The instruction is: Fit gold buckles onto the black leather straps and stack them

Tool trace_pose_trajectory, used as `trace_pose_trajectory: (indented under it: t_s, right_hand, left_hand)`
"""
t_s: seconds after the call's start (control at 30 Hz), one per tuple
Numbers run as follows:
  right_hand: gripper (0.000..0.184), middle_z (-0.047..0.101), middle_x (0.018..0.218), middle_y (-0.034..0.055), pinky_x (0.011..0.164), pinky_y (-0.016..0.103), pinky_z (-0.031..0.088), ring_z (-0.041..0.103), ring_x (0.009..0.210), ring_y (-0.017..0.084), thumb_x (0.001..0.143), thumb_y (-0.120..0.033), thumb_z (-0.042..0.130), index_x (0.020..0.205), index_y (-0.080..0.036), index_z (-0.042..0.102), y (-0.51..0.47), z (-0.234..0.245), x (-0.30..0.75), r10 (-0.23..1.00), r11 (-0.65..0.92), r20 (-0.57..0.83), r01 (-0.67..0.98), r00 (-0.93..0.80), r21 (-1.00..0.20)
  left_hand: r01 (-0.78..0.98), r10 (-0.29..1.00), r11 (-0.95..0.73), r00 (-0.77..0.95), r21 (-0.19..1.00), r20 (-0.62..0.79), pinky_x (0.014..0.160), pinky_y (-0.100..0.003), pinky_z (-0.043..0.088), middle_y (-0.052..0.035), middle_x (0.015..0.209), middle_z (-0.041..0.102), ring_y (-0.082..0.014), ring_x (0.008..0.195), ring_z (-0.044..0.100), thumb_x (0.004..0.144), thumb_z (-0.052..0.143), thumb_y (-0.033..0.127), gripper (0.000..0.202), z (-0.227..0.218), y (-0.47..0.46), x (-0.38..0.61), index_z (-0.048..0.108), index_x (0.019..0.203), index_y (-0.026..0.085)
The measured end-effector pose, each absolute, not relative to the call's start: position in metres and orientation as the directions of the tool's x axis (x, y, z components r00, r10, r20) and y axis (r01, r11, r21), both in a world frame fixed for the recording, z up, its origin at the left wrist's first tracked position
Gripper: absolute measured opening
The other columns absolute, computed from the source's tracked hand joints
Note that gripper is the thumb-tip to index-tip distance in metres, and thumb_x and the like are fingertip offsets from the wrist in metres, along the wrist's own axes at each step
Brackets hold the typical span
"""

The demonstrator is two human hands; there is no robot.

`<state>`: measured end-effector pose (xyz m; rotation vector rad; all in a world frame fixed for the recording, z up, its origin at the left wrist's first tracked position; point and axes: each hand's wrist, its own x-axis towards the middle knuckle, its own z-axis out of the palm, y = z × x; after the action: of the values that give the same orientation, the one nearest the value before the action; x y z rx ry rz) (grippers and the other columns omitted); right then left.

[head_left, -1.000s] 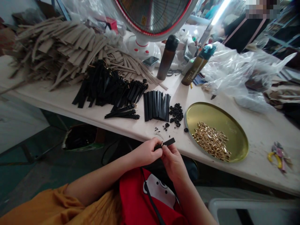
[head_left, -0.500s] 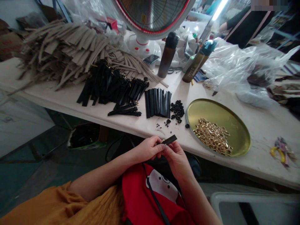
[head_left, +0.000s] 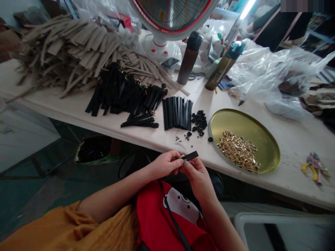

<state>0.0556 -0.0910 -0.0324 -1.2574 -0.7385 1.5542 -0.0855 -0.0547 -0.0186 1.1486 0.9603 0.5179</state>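
Note:
Between my hands, just off the table's front edge, is a short black strap (head_left: 191, 156) with a small gold metal piece (head_left: 183, 157) at its left end. My left hand (head_left: 167, 163) is closed, thumb and fingers pinching at the gold end. The fingers of my right hand (head_left: 196, 171) are closed on the strap from below and the right. Fingertips hide part of the metal piece. Beyond my hands lie a row of black strips (head_left: 177, 113) and a heap of black round pieces (head_left: 199, 122). To the right, gold metal fittings (head_left: 237, 150) fill part of a gold oval tray (head_left: 270, 153).
Black straps with gold ends (head_left: 117, 92) lie piled at left, before a large heap of beige strips (head_left: 70, 52). A fan (head_left: 161, 48) and two bottles (head_left: 190, 57) stand behind. Plastic bags (head_left: 277, 73) and pliers (head_left: 315, 167) are at right. A person (head_left: 282, 26) is at the back.
The view has shifted very slightly. Both hands keep hold of the black strap in nearly the same place, with the gold piece showing a little more at my left fingertips.

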Motion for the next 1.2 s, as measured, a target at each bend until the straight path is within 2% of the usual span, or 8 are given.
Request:
trace_pose_trajectory:
  t_s: [0.17, 0.33, 0.57, 0.8, 0.9, 1.0, 1.1, 1.2]
  right_hand:
    - [0.012, 0.059, 0.073, 0.0002, 0.065, 0.027, 0.044, 0.053, 0.068, 0.014, 0.079, -0.031, 0.055, 0.080, -0.020, 0.058, -0.095, -0.039, 0.058, 0.975, -0.123, -0.085, 0.180, 0.204, -0.976]
    - [0.006, 0.058, 0.080, 0.0024, 0.070, 0.030, 0.045, 0.055, 0.076, 0.016, 0.075, -0.022, 0.058, 0.080, -0.021, 0.061, -0.092, -0.041, 0.064, 0.948, 0.208, 0.300, 0.505, 0.107, -0.838]
    - [0.010, 0.059, 0.067, -0.0018, 0.060, 0.025, 0.046, 0.055, 0.063, 0.013, 0.076, -0.029, 0.058, 0.078, -0.019, 0.055, -0.071, -0.038, 0.069, 0.992, -0.120, -0.115, 0.118, 0.051, -0.986]
    - [0.019, 0.062, 0.074, 0.0017, 0.062, 0.026, 0.045, 0.057, 0.068, 0.015, 0.083, -0.034, 0.047, 0.087, -0.019, 0.058, -0.044, -0.031, 0.104, 0.985, -0.065, -0.110, 0.304, -0.134, -0.951]
    - [0.020, 0.060, 0.075, 0.0033, 0.063, 0.028, 0.042, 0.055, 0.068, 0.016, 0.082, -0.035, 0.048, 0.087, -0.018, 0.058, -0.008, -0.033, 0.128, 0.998, 0.023, 0.053, 0.644, 0.026, -0.765]
    - [0.018, 0.059, 0.085, 0.0077, 0.064, 0.029, 0.040, 0.056, 0.071, 0.018, 0.083, -0.027, 0.046, 0.089, -0.016, 0.059, 0.031, -0.042, 0.140, 0.993, 0.039, 0.114, 0.905, 0.011, -0.424]
    - [0.015, 0.059, 0.086, 0.0086, 0.062, 0.028, 0.036, 0.056, 0.072, 0.019, 0.082, -0.023, 0.047, 0.088, -0.017, 0.059, 0.051, -0.051, 0.136, 0.999, 0.026, 0.036, 0.987, -0.020, -0.157]
    - [0.011, 0.058, 0.084, 0.0068, 0.061, 0.027, 0.035, 0.056, 0.072, 0.017, 0.082, -0.024, 0.049, 0.083, -0.018, 0.058, 0.046, -0.057, 0.130, 0.998, 0.059, -0.005, 0.994, -0.059, -0.096]
  left_hand:
    - [0.160, 0.756, 0.373, 0.518, 0.914, -0.399, 0.037, -0.016, 0.022, 0.0076, 0.048, 0.046, -0.0034, 0.035, 0.032, 0.079, 0.046, 0.035, 0.018, -0.022, -0.051, -0.085, 0.045, 0.077, 0.017]
    - [0.257, 0.796, 0.267, 0.484, 0.929, -0.363, 0.041, -0.017, 0.029, 0.0054, 0.054, 0.048, -0.0067, 0.043, 0.042, 0.080, 0.043, 0.037, 0.021, -0.018, -0.051, -0.081, 0.046, 0.075, 0.017]
    - [0.330, 0.869, 0.091, 0.435, 0.939, -0.237, 0.049, -0.019, 0.031, 0.0038, 0.056, 0.051, -0.0078, 0.051, 0.043, 0.077, 0.051, 0.041, 0.030, -0.014, -0.037, -0.077, 0.046, 0.063, 0.015]
    - [0.285, 0.834, 0.150, 0.478, 0.947, -0.276, 0.054, -0.020, 0.038, 0.0034, 0.070, 0.057, -0.0092, 0.055, 0.050, 0.078, 0.051, 0.037, 0.030, -0.024, -0.015, -0.068, 0.050, 0.101, 0.018]
    - [0.347, 0.820, 0.098, 0.503, 0.933, -0.274, 0.061, -0.021, 0.038, 0.0030, 0.065, 0.056, -0.0104, 0.061, 0.052, 0.081, 0.044, 0.034, 0.023, -0.021, -0.008, -0.064, 0.057, 0.089, 0.017]
    - [0.362, 0.849, 0.169, 0.419, 0.917, -0.322, 0.056, -0.020, 0.035, 0.0048, 0.058, 0.052, -0.0095, 0.056, 0.048, 0.082, 0.043, 0.036, 0.024, -0.020, -0.002, -0.062, 0.056, 0.089, 0.017]
    - [0.320, 0.838, 0.211, 0.426, 0.923, -0.340, 0.054, -0.019, 0.033, 0.0057, 0.056, 0.050, -0.0086, 0.052, 0.045, 0.082, 0.043, 0.038, 0.025, -0.022, 0.000, -0.064, 0.054, 0.089, 0.017]
    - [0.303, 0.842, 0.223, 0.418, 0.927, -0.340, 0.052, -0.019, 0.032, 0.0058, 0.056, 0.049, -0.0082, 0.052, 0.043, 0.082, 0.043, 0.038, 0.025, -0.024, -0.003, -0.069, 0.053, 0.088, 0.016]
